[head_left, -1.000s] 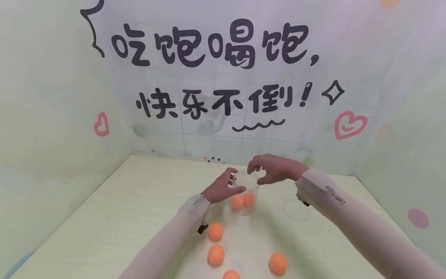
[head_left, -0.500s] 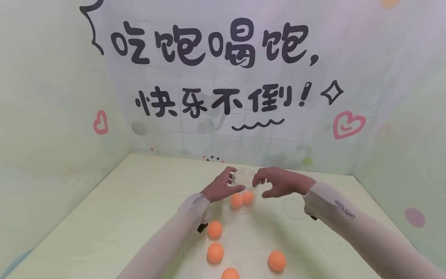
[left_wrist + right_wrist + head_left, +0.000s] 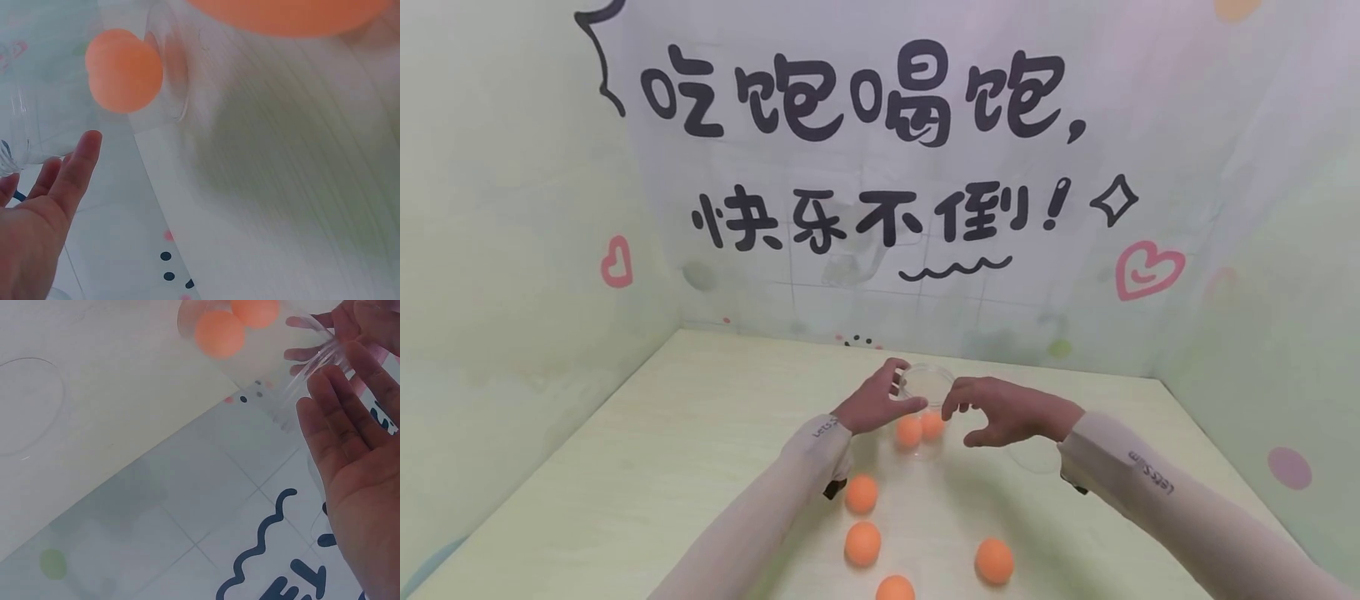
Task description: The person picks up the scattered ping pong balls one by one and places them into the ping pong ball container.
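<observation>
A clear plastic jar [image 3: 928,386] stands upright on the table, its round mouth uppermost. Two orange ping-pong balls [image 3: 908,432] show through its wall near the bottom. My left hand [image 3: 876,404] holds the jar by its upper part, thumb on the near side and fingers behind. At the right side of the rim is my right hand [image 3: 1003,408], holding nothing, its thumb well apart from its loosely bent fingers. In the right wrist view those fingers [image 3: 328,406] lie close to the rim; whether they touch it I cannot tell.
Several loose orange balls [image 3: 862,543] lie on the table [image 3: 700,467] nearer to me. A thin clear disc [image 3: 1033,457], perhaps a lid, lies flat right of the jar, partly behind my right hand. A printed wall hanging [image 3: 865,308] rises behind the table.
My right hand has moved from above the jar's rim down and to the right. The left hand has kept its hold, and the jar and balls have stayed in place.
</observation>
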`<state>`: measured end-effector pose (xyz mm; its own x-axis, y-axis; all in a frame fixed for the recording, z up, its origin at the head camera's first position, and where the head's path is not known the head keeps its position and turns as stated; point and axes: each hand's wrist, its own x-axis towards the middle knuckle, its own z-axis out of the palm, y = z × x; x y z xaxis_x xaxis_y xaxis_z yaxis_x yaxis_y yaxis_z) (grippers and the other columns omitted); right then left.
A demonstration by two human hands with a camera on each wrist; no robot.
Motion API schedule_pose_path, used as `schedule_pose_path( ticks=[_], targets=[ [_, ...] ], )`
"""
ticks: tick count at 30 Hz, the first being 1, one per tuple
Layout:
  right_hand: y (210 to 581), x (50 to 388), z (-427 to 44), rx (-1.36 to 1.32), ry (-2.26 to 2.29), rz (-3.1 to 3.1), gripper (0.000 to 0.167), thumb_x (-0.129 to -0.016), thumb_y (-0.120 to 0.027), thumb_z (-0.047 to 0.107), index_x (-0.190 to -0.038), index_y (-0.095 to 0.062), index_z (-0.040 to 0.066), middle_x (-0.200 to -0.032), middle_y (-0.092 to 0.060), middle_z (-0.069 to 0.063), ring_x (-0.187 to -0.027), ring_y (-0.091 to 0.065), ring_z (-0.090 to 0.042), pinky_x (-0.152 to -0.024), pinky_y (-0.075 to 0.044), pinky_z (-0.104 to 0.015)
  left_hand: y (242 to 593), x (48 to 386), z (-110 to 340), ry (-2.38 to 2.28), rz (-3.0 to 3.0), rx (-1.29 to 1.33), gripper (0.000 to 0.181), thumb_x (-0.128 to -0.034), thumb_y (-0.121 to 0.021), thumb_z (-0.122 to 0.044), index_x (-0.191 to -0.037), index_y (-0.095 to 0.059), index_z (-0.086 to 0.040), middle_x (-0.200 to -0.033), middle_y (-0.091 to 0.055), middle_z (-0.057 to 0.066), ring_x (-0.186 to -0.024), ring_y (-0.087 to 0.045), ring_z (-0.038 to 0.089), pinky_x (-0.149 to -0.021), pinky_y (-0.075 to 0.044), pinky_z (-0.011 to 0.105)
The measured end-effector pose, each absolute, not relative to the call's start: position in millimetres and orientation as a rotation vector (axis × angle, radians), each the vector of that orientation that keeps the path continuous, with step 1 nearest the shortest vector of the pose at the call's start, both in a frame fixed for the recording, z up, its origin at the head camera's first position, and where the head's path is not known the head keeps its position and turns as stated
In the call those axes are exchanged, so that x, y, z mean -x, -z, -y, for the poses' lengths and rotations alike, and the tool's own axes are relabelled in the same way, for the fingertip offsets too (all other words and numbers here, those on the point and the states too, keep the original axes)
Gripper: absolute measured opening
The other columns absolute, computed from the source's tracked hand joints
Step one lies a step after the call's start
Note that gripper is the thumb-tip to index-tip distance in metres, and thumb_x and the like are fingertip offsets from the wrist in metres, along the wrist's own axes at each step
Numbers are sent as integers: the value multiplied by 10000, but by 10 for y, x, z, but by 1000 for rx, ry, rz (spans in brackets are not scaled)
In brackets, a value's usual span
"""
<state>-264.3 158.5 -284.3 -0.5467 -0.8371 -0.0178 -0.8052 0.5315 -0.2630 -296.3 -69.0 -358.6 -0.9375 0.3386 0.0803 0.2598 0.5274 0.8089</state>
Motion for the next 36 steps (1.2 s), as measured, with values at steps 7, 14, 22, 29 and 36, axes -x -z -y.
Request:
schedule_pose_path(
  ticks=[7,14,22,29,36],
  targets=[
    [2888,2551,-1596,1416,321,-2606,317,-799,-709,74,-1097,-615,121,-1086,-595,9,-972,-573,-164,-873,-485,-350,3575,2963,685,-1395,-2667,-516,689,-853,-673,-397,-1373,-357,-73,-1296,-515,182,-1133,-532,267,-897,-477,432],
    [2984,2458,-1642,1374,313,-2584,367,-794,-730,130,-1138,-604,154,-1127,-586,40,-1003,-572,-140,-893,-481,-343,3560,2951,688,-1398,-2681,-517,671,-854,-668,-395,-1367,-364,-88,-1303,-512,174,-1142,-531,268,-909,-468,435],
    [3131,2363,-1717,1303,339,-2534,426,-779,-748,194,-1180,-605,178,-1169,-568,65,-1027,-583,-172,-896,-479,-330,3587,2960,685,-1396,-2685,-532,663,-854,-668,-394,-1363,-369,-92,-1269,-525,141,-1138,-536,262,-906,-471,430],
    [3196,2245,-1742,1266,306,-2522,565,-748,-775,255,-1264,-562,165,-1245,-544,63,-1090,-578,-193,-916,-474,-327,3592,2955,687,-1391,-2686,-523,654,-855,-669,-392,-1358,-371,-99,-1253,-525,119,-1144,-534,262,-903,-473,431],
    [3318,2102,-1793,1358,276,-2499,662,-736,-774,419,-1307,-534,185,-1277,-525,76,-1169,-537,-136,-919,-465,-297,3611,2976,685,-1399,-2672,-502,653,-855,-671,-404,-1364,-371,-127,-1275,-514,114,-1165,-521,260,-915,-469,434]
  ],
)
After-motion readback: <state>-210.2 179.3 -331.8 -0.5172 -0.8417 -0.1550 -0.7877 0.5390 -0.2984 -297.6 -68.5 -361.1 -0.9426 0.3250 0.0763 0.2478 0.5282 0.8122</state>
